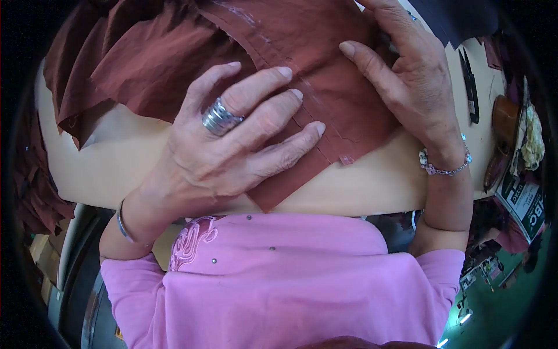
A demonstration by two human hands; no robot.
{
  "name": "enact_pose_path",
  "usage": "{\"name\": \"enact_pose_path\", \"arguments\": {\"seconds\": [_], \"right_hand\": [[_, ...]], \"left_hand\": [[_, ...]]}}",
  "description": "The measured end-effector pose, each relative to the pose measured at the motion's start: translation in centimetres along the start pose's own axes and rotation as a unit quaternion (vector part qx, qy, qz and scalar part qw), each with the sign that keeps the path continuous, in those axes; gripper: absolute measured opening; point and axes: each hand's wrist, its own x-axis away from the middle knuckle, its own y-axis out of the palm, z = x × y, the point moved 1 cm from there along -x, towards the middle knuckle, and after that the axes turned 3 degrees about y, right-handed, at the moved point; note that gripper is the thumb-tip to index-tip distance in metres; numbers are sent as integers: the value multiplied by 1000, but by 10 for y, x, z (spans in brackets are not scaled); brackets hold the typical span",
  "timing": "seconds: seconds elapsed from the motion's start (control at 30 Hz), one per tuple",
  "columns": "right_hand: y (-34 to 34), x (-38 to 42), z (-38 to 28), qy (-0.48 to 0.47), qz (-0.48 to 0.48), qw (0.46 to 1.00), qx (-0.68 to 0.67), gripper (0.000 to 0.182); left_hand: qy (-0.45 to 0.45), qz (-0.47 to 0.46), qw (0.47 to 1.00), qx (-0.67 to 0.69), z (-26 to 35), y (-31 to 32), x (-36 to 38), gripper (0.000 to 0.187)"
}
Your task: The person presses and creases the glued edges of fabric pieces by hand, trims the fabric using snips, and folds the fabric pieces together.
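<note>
Reddish-brown fabric [337, 87] lies over the upper part of the pale table, with a seam and chalk marks running down its middle. My left hand [238, 128], with silver rings on one finger, rests on the fabric, its fingers spread and fingertips beside the seam. My right hand [407, 75], wearing a beaded bracelet, lies at the fabric's right side with its thumb apart from the fingers. Its fingertips are partly cut off by the top edge of the view.
On the right of the table [145, 168] lies a black tool [469, 87], perhaps thread snips. Dark cloth [459, 17] is at the upper right. Past the right edge are a brown object [505, 119] and a green-and-white box [523, 203]. More reddish-brown cloth [38, 180] hangs at the left.
</note>
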Motion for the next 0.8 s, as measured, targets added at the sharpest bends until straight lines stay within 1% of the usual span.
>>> {"name": "enact_pose_path", "arguments": {"seconds": [0.07,0.17,0.2,0.3,0.37,0.57,0.6,0.7,0.73,0.8], "right_hand": [[1,0,1,2,3,1000,-6,54],[-2,0,-4,40,-16,999,-9,53],[-3,0,-6,42,-16,999,-15,52],[-4,-3,-6,10,-13,1000,-16,50],[-3,-4,-3,-3,-13,1000,-11,49],[-1,-1,0,2,-19,1000,-16,44],[-2,-1,-1,10,-26,1000,-11,44],[-4,-1,-3,53,-68,996,-5,45],[-6,-1,-5,64,-82,995,5,44],[-10,-1,-11,81,-108,990,34,41]], "left_hand": [[0,1,1000,-9,5,2,1,36],[27,-14,999,-44,8,2,0,36],[19,-13,999,-38,10,2,0,37],[8,-29,998,-54,14,3,-1,38],[1,-25,999,-30,16,3,-1,38],[1,-31,999,12,18,3,-2,36],[-1,-31,999,23,18,3,-2,36],[24,-8,1000,-8,21,9,2,37],[53,6,999,-8,20,11,4,35],[63,17,997,33,21,12,6,34]]}}
